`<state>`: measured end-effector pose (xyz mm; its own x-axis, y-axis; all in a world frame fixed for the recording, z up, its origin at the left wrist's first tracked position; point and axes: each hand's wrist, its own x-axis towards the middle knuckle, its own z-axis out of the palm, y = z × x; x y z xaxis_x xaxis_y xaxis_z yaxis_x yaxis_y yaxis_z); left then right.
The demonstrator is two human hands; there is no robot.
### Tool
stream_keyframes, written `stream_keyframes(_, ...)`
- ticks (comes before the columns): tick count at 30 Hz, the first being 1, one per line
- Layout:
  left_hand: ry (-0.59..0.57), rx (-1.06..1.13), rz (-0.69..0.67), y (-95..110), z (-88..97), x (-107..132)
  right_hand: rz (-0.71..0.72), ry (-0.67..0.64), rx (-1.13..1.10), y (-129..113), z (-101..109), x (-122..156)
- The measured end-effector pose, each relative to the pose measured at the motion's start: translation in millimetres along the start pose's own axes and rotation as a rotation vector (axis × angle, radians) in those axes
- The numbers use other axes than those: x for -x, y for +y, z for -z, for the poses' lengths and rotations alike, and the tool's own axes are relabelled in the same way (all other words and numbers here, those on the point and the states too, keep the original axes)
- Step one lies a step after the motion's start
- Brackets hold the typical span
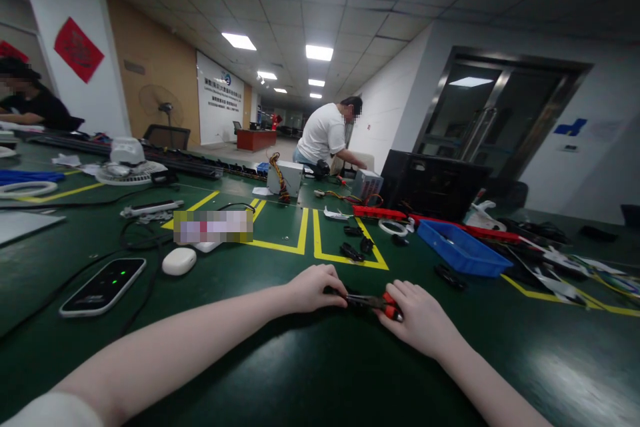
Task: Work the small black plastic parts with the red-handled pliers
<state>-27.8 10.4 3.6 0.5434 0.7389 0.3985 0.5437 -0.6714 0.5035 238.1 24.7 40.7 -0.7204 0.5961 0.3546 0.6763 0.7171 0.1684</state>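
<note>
Low over the green tabletop (300, 373), my right hand (420, 317) is wrapped around the red-and-black handles of a pair of pliers (367, 301). The metal jaws point left toward my left hand (313, 288). That hand is closed, with thumb and fingers pinching a small black part (331, 291) beside the plier tips. My fingers cover most of this part, so its kind is unclear. I cannot tell whether the jaws grip it. Several small black pieces (353, 251) lie just beyond, near yellow tape lines (350, 259).
On the right are a blue tray (463, 240) and a red strip (380, 212). A white earbud case (179, 261), a device with green lights (104, 287) and black cables occupy the left. A metal power supply (285, 180) stands farther back. A person in white (323, 133) bends beyond the table.
</note>
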Motion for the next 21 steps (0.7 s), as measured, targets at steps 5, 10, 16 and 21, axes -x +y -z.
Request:
stream_keyframes(5, -0.001, -0.017, -0.009, -0.9, 1.4, 0.0, -0.024, -0.028, -0.079, 2.8, -5.1, -1.2)
stream_keyframes(10, 0.01, -0.016, -0.019, 2.3, 2.9, 0.4, -0.02, -0.03, -0.082, 3.8, -4.7, -2.6)
stream_keyframes(16, 0.008, -0.015, -0.013, 2.9, 2.6, 0.3, -0.016, -0.026, -0.081, 2.0, -3.1, -3.6)
stream_keyframes(21, 0.003, -0.043, -0.013, 5.3, 3.9, 0.3, 0.024, -0.046, -0.036, 7.1, -1.3, -5.9)
